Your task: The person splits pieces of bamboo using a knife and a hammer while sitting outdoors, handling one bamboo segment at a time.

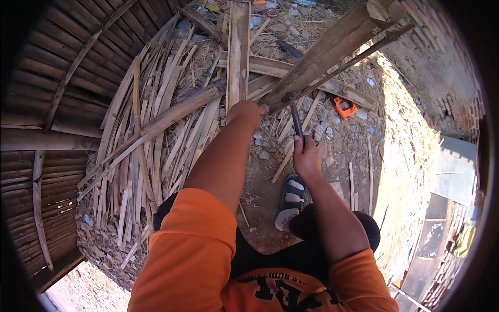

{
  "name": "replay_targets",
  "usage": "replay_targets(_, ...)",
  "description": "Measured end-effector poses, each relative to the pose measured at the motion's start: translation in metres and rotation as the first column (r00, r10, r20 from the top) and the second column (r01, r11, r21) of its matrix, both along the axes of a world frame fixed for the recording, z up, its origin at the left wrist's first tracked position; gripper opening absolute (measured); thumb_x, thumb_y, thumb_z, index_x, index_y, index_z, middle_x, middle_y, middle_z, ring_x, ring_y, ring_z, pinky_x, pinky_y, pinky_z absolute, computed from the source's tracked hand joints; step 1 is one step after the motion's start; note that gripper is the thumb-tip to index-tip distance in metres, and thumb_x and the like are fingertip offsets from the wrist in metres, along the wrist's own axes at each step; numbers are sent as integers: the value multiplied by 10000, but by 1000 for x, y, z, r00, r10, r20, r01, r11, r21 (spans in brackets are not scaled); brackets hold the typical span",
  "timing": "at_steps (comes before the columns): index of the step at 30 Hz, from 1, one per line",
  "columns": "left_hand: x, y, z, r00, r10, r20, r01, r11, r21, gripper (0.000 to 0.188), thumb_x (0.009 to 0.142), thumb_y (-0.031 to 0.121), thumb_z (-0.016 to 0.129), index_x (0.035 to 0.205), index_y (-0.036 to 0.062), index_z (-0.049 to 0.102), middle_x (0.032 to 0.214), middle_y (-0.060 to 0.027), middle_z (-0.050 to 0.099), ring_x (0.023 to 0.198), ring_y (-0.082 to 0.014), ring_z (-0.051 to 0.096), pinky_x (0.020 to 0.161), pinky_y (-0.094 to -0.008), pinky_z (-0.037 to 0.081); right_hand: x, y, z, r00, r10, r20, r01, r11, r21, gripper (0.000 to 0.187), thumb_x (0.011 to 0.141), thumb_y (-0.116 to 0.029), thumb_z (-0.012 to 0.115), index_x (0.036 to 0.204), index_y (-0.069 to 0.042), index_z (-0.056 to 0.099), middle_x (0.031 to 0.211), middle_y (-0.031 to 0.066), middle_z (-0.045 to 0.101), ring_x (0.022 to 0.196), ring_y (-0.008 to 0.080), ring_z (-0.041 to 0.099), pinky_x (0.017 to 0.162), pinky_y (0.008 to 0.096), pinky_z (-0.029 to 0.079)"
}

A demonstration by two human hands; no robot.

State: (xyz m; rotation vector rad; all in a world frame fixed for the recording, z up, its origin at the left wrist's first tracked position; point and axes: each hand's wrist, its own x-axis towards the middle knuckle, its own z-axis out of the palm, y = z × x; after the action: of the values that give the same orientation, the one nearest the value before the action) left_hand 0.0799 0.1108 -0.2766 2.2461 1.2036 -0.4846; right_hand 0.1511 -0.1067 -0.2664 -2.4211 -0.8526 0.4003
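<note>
My right hand (306, 158) is closed around the dark handle of a hammer (297, 120). The hammer's head is up and away from me, in front of a thick bamboo pole (332, 47) that slants to the upper right. Just left of it, my left hand (244, 113) is closed at the near end of a split bamboo length (238, 57), which points away from me with its hollow side up. A small brownish end (264, 109) sticks out beside the left hand's fingers. Those fingers are mostly hidden, so what they grip is unclear.
Many split bamboo strips (156, 104) lie heaped at the left, with a bamboo pole (182, 111) across them. An orange saw handle (345, 108) lies at the right. My sandalled foot (292, 200) is below the hammer. A bamboo slat wall (67, 57) stands left; bricks (447, 99) rise right.
</note>
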Motion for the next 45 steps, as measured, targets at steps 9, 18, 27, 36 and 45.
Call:
replay_targets(9,2,0,-6,996,35,-79,-37,999,-21,281,871,124,739,1143,56,764,1234,-174,719,1119,-336,711,912,-449,599,3,-9,-15,995,101,-18,-103,988,-118,317,1047,-363,544,1065,-47,560,795,264,676,812,512,665,692,561,505)
replay_targets(18,-16,15,-18,999,27,-25,-27,999,18,320,863,128,741,1168,31,740,1210,-191,721,1114,-359,709,914,-458,596,65,-57,20,999,48,5,-47,993,-105,376,1041,-393,521,960,-33,595,727,262,643,751,489,656,681,547,481)
replay_targets(27,-15,22,-28,999,-33,-1,33,999,43,322,870,116,717,1181,32,731,1207,-202,719,1112,-358,709,911,-458,596,83,0,-7,977,-189,101,159,956,247,381,1077,-387,450,1009,-27,553,768,265,657,806,498,660,722,557,480)
replay_targets(36,-17,21,-28,998,-35,-56,35,999,11,369,841,99,662,1204,47,701,1218,-216,699,1141,-381,673,964,-443,556,78,16,-40,963,-231,-141,263,922,283,413,1076,-428,451,1052,-32,564,847,272,683,872,481,679,741,560,493)
replay_targets(45,-8,15,-36,996,-32,-78,37,997,63,304,868,114,724,1165,54,751,1213,-179,725,1123,-338,710,912,-443,598,75,11,-58,979,-200,-37,204,969,138,411,1087,-406,432,977,-29,557,785,237,663,750,457,651,685,519,478)
